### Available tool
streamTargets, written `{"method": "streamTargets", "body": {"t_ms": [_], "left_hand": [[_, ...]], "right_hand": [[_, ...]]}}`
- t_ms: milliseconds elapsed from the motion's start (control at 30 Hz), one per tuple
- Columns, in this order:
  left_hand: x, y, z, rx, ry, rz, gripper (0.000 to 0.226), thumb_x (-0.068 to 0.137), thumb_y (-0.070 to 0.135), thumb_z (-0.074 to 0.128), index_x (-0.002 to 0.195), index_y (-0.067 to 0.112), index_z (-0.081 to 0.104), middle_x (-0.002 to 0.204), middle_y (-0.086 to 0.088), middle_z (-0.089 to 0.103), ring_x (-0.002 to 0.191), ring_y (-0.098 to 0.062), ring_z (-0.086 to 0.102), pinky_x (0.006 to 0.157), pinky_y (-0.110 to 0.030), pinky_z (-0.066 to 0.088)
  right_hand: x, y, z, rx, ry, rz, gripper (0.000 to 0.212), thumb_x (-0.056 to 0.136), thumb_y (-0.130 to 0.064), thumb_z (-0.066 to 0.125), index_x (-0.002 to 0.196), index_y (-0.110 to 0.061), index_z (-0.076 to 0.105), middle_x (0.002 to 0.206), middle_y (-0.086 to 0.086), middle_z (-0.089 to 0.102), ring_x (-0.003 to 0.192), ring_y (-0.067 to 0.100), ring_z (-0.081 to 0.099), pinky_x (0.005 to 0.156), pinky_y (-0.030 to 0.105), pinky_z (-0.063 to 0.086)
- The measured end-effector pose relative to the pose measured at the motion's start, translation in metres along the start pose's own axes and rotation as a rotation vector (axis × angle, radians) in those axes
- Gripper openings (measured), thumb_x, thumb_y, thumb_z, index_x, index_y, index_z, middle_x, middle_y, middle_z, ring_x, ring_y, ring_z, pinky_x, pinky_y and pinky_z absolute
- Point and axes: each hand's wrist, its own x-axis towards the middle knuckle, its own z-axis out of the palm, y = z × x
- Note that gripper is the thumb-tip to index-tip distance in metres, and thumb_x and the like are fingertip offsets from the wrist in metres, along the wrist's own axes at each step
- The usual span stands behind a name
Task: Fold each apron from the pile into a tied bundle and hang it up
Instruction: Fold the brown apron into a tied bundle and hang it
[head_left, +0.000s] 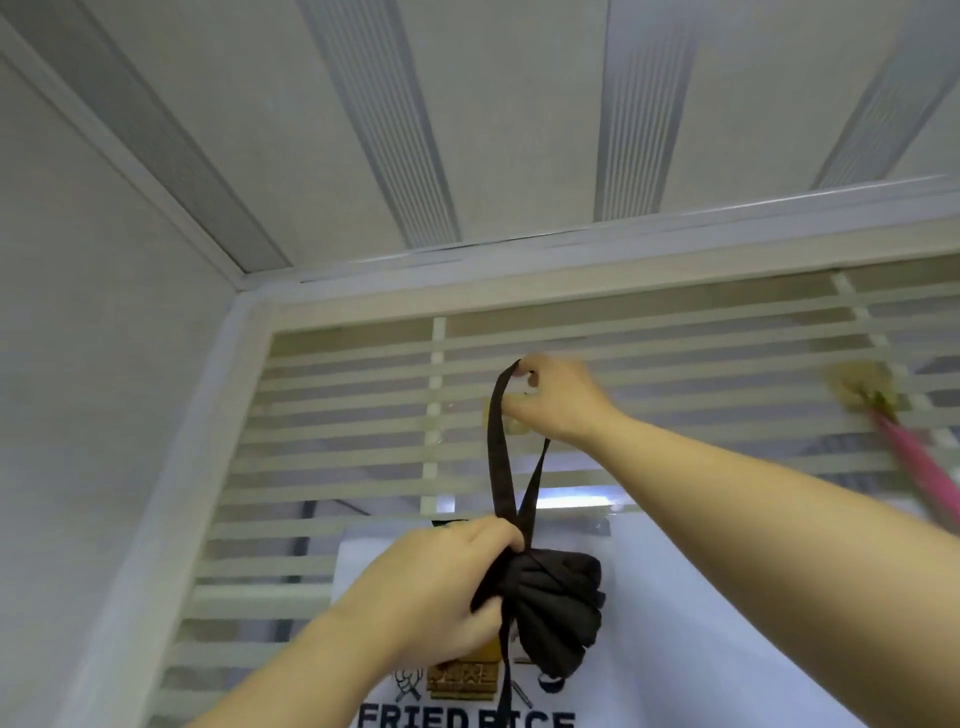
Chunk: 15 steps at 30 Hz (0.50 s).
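A black apron bundle (550, 608), rolled and tied with its own strap, hangs in front of the striped glass wall. My left hand (441, 587) grips the bundle at its knot from the left. A black strap loop (500, 441) rises from the knot. My right hand (556, 400) pinches the top of that loop and holds it against a clear wall hook (511, 415) on the glass. The hook is mostly hidden behind the hand and strap.
A white poster (675, 623) with "FRIED RICE" print hangs on the glass behind the bundle. At the right a second clear hook (862, 387) carries a pink item (919, 467). The grey side wall (104, 364) stands at the left, the ceiling above.
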Motion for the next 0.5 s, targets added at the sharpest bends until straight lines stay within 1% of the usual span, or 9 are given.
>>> {"method": "streamTargets", "body": {"t_ms": [67, 133, 200, 267, 300, 367, 400, 433, 500], "left_hand": [[-0.001, -0.018, 0.005, -0.019, 0.005, -0.028, 0.031, 0.088, 0.035, 0.051, 0.118, 0.039, 0.042, 0.108, 0.02, 0.054, 0.09, -0.003, 0.052, 0.073, -0.019, 0.046], [-0.001, -0.026, 0.011, -0.05, 0.012, -0.038, 0.032, 0.088, 0.035, 0.052, 0.118, 0.038, 0.043, 0.107, 0.019, 0.055, 0.089, -0.003, 0.051, 0.07, -0.016, 0.043], [-0.003, -0.029, 0.018, -0.073, -0.001, -0.03, 0.031, 0.087, 0.034, 0.053, 0.118, 0.036, 0.045, 0.107, 0.017, 0.057, 0.088, -0.004, 0.052, 0.068, -0.016, 0.04], [-0.006, -0.032, 0.024, -0.091, -0.024, -0.038, 0.03, 0.086, 0.033, 0.053, 0.115, 0.034, 0.046, 0.106, 0.014, 0.059, 0.089, -0.008, 0.054, 0.07, -0.022, 0.044], [-0.008, -0.033, 0.027, -0.099, -0.036, -0.046, 0.029, 0.085, 0.032, 0.053, 0.113, 0.034, 0.047, 0.104, 0.012, 0.061, 0.088, -0.01, 0.055, 0.071, -0.025, 0.047], [-0.013, -0.032, 0.035, -0.112, -0.067, -0.051, 0.029, 0.084, 0.032, 0.053, 0.112, 0.034, 0.047, 0.101, 0.009, 0.062, 0.088, -0.014, 0.055, 0.074, -0.031, 0.049], [-0.017, -0.03, 0.04, -0.12, -0.082, -0.045, 0.03, 0.083, 0.031, 0.054, 0.112, 0.033, 0.048, 0.101, 0.009, 0.062, 0.089, -0.014, 0.055, 0.075, -0.032, 0.05], [-0.02, -0.027, 0.043, -0.132, -0.097, -0.037, 0.03, 0.083, 0.03, 0.054, 0.112, 0.033, 0.048, 0.101, 0.01, 0.061, 0.089, -0.013, 0.055, 0.076, -0.033, 0.05], [-0.028, -0.022, 0.049, -0.188, -0.119, -0.047, 0.03, 0.082, 0.029, 0.055, 0.11, 0.035, 0.048, 0.1, 0.01, 0.061, 0.087, -0.012, 0.056, 0.075, -0.034, 0.051]], "right_hand": [[0.013, -0.005, 0.019, -0.048, -0.03, 0.006, 0.049, 0.081, -0.04, 0.065, 0.126, -0.024, 0.053, 0.117, 0.001, 0.058, 0.105, 0.022, 0.056, 0.087, 0.038, 0.05], [0.021, -0.009, 0.028, -0.113, -0.077, -0.005, 0.05, 0.082, -0.04, 0.064, 0.127, -0.021, 0.053, 0.118, 0.003, 0.057, 0.108, 0.024, 0.055, 0.089, 0.039, 0.05], [0.025, -0.012, 0.035, -0.203, -0.155, -0.008, 0.046, 0.084, -0.039, 0.063, 0.124, -0.016, 0.055, 0.116, 0.004, 0.058, 0.104, 0.025, 0.056, 0.087, 0.038, 0.05], [0.025, -0.016, 0.044, -0.365, -0.242, -0.036, 0.038, 0.083, -0.04, 0.064, 0.111, -0.014, 0.059, 0.108, 0.004, 0.058, 0.095, 0.026, 0.058, 0.078, 0.036, 0.05], [0.025, -0.017, 0.047, -0.483, -0.291, -0.057, 0.033, 0.082, -0.04, 0.065, 0.101, -0.014, 0.06, 0.105, 0.003, 0.054, 0.09, 0.027, 0.058, 0.072, 0.034, 0.049], [0.02, -0.023, 0.055, -0.735, -0.399, -0.119, 0.024, 0.081, -0.038, 0.064, 0.079, -0.015, 0.056, 0.102, 0.004, 0.044, 0.088, 0.027, 0.055, 0.063, 0.03, 0.046], [0.017, -0.024, 0.06, -0.82, -0.443, -0.15, 0.025, 0.082, -0.036, 0.063, 0.072, -0.015, 0.053, 0.102, 0.006, 0.043, 0.09, 0.027, 0.054, 0.058, 0.029, 0.044], [0.014, -0.027, 0.062, -0.866, -0.448, -0.181, 0.022, 0.085, -0.032, 0.061, 0.073, -0.014, 0.055, 0.106, 0.008, 0.043, 0.091, 0.027, 0.053, 0.054, 0.027, 0.041], [-0.005, -0.032, 0.063, -0.857, -0.383, -0.287, 0.015, 0.089, -0.023, 0.057, 0.093, -0.01, 0.062, 0.118, 0.009, 0.044, 0.09, 0.029, 0.054, 0.057, 0.028, 0.04]]}}
